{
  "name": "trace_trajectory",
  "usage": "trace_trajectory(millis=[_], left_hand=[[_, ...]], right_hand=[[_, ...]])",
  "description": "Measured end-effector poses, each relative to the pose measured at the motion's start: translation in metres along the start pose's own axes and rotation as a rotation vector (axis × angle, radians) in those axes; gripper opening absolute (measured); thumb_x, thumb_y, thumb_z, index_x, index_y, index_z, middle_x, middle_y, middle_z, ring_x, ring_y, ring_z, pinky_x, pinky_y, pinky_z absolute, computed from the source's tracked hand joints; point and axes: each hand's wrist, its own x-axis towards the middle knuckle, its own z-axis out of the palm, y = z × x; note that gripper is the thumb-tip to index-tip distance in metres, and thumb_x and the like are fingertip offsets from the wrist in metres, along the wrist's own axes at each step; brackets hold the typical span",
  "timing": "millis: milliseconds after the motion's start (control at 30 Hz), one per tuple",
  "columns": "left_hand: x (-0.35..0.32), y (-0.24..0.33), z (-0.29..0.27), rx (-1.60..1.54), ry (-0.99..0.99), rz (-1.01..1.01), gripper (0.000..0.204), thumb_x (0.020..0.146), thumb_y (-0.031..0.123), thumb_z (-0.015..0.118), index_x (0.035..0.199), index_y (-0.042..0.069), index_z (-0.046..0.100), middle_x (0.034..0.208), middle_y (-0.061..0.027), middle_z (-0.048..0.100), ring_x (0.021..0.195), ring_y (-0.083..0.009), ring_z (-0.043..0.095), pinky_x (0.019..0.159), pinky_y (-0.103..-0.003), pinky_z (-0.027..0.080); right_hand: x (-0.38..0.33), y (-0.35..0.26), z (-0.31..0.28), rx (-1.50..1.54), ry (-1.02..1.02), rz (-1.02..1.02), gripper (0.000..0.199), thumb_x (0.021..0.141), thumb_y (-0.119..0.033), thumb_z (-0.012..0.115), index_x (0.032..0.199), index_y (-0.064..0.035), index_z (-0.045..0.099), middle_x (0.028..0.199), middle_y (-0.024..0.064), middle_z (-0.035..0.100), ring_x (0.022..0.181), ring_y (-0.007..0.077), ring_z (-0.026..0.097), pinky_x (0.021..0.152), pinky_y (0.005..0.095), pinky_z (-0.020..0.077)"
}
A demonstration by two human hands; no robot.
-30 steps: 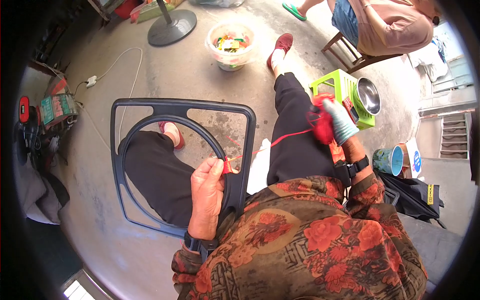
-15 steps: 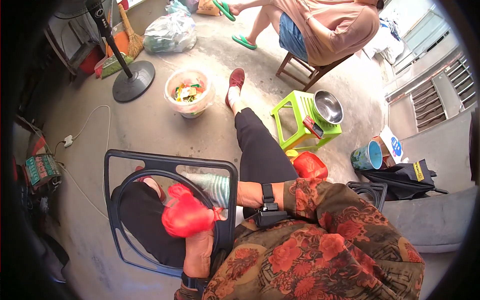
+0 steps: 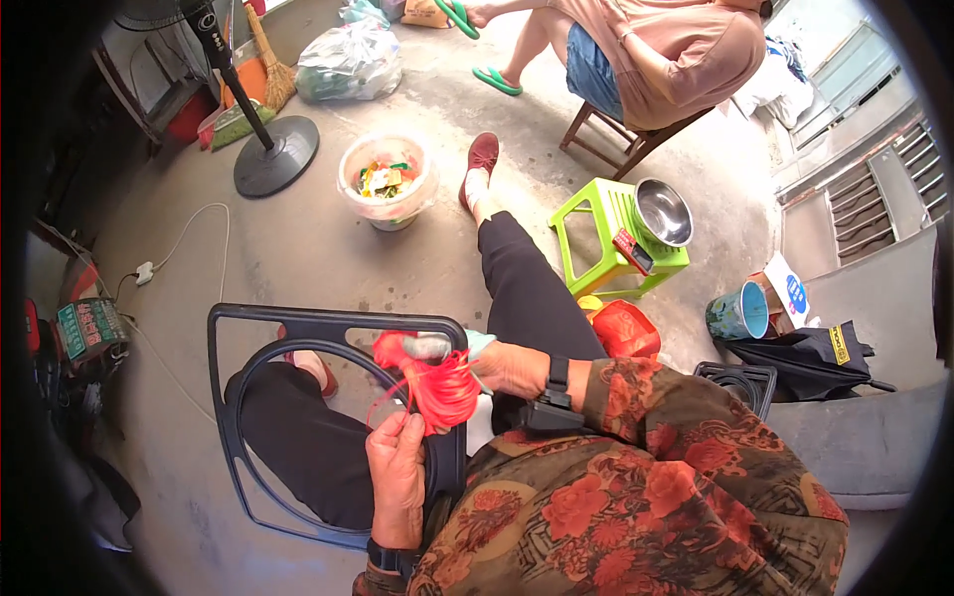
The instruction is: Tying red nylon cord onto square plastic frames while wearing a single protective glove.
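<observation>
Over the person's left thigh, a black plastic frame [image 3: 338, 319] with a round inner ring stands tilted, the trousered leg [image 3: 303, 437] showing through it. The bare left hand [image 3: 397, 477] is closed on the ring's right side, thumb and forefinger pressed together, with a thin red strand running down to the fingertips; whether they pinch the strand too, I cannot tell. Just above, at the frame's upper right corner, is a loose bundle of red cord [image 3: 444, 392], its loops fanned out. The right hand [image 3: 479, 346], in a pale glove [image 3: 429, 346], is curled around this bundle from behind, most of its fingers hidden by cord.
</observation>
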Motion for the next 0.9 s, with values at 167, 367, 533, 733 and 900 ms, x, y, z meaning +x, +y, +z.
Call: trace_trajectory(millis=[167, 367, 533, 733, 900], left_hand=[[-0.002, 0.000, -0.013, 0.120, 0.050, 0.025, 0.017, 0.092, 0.011, 0.055, 0.088, -0.004, 0.061, 0.079, -0.0073, 0.063, 0.072, -0.0102, 0.057, 0.070, -0.023, 0.043], [-0.001, 0.000, -0.016, -0.077, 0.061, 0.006, 0.014, 0.091, 0.010, 0.056, 0.096, -0.003, 0.060, 0.082, -0.0057, 0.063, 0.074, -0.0087, 0.059, 0.069, -0.021, 0.048], [0.000, -0.002, -0.017, -0.101, 0.107, 0.041, 0.011, 0.090, 0.007, 0.058, 0.098, -0.001, 0.057, 0.084, -0.0061, 0.065, 0.072, -0.0086, 0.061, 0.067, -0.020, 0.049], [-0.002, -0.003, -0.020, -0.065, 0.088, 0.072, 0.005, 0.090, 0.007, 0.057, 0.090, 0.002, 0.056, 0.082, -0.0082, 0.065, 0.070, -0.0117, 0.061, 0.067, -0.023, 0.050], [-0.001, 0.003, -0.015, -0.170, 0.132, 0.039, 0.013, 0.093, 0.013, 0.052, 0.089, 0.002, 0.056, 0.078, -0.0089, 0.064, 0.068, -0.0157, 0.062, 0.067, -0.027, 0.051]], right_hand=[[0.008, -0.015, -0.041, 0.551, -0.008, -0.444, 0.021, 0.080, -0.008, 0.063, 0.098, -0.0023, 0.055, 0.102, 0.0143, 0.060, 0.095, 0.0325, 0.057, 0.092, 0.0486, 0.0449], [-0.092, -0.075, -0.038, 0.514, -0.340, -0.493, 0.038, 0.095, -0.039, 0.046, 0.102, -0.0021, 0.049, 0.066, -0.0016, 0.043, 0.054, 0.0104, 0.041, 0.064, 0.0251, 0.0385], [-0.114, -0.071, -0.058, 0.311, -0.382, -0.466, 0.041, 0.096, -0.043, 0.041, 0.104, -0.0031, 0.045, 0.066, -0.0012, 0.044, 0.048, 0.0087, 0.046, 0.056, 0.0305, 0.0471], [-0.102, -0.055, -0.067, 0.237, 0.000, -0.417, 0.038, 0.090, -0.040, 0.055, 0.105, -0.0057, 0.048, 0.070, -0.0020, 0.042, 0.058, 0.0083, 0.045, 0.061, 0.0279, 0.0446], [-0.069, -0.037, -0.048, -0.385, 0.320, -0.247, 0.023, 0.074, -0.010, 0.066, 0.093, -0.0018, 0.056, 0.075, 0.0046, 0.059, 0.063, 0.0137, 0.058, 0.063, 0.0294, 0.0490]])
